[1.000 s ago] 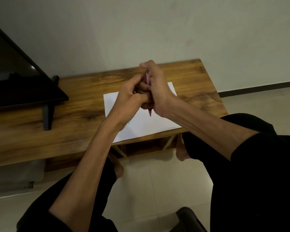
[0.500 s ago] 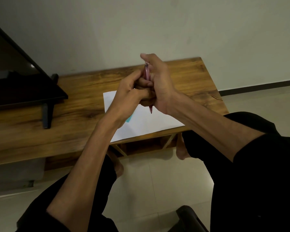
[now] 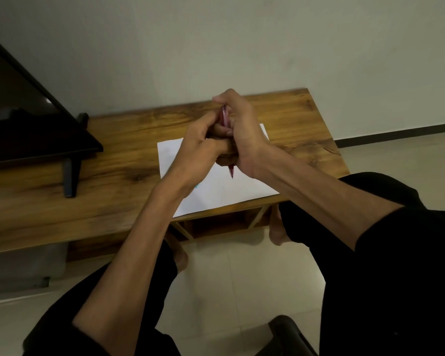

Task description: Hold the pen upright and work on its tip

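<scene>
Pen (image 3: pixel 224 116): slim red plastic barrel, held near upright above the sheet of paper (image 3: pixel 216 191), tip pointing down and poking out below the hands, clear of the sheet. Right hand (image 3: pixel 242 134) is curled into a fist round the barrel, thumb on top. Left hand (image 3: pixel 198 150) is curled against it from the left, fingers wrapped in among the right hand's fingers at the barrel; how much of the pen they touch is hidden.

Paper: white, flat, rectangular, lying skewed on the worktop (image 3: pixel 113 160), its near corner reaching the front edge. Small teal mark on it beside the left wrist, mostly covered by the forearm.

Worktop: long wooden board, warm brown, strong dark grain, matte. Open shelf with slanted struts under it.

Left side: dark flat screen (image 3: pixel 23 119) on a black stand, its foot (image 3: pixel 71 178) resting on the wood, well apart from the paper. Plain pale wall behind, dark skirting at right. Floor is pale glossy tile. Black trousers and bare feet below the front edge. Dark rounded object (image 3: pixel 290 332) at bottom frame, unclear what.
</scene>
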